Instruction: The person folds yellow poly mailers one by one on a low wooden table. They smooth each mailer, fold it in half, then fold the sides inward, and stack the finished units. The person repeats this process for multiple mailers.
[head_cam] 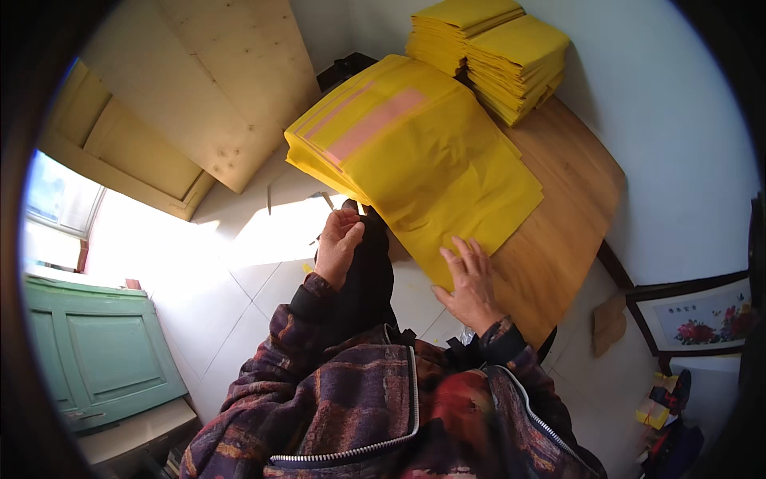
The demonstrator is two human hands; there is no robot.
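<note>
A loose pile of large yellow sheets (443, 161), which look like paper or thin fabric, lies on a wooden table (556, 239), with pink bands printed near its far left end. My right hand (470, 281) rests on or just over the near corner of the top sheet, its fingers spread. My left hand (340, 245) is raised over my dark trouser leg, left of the pile, with the fingers curled and thumb near the fingertips; whether something thin is pinched there cannot be told. Folded yellow stacks (514, 54) stand at the table's far end.
A white wall (664, 149) runs along the table's right side. Pale wooden boards (215, 72) lean at the upper left, and a green panelled cabinet (116, 353) stands at the lower left. A framed flower picture (697, 320) is at the right, near brown cardboard (607, 323) on the tiled floor.
</note>
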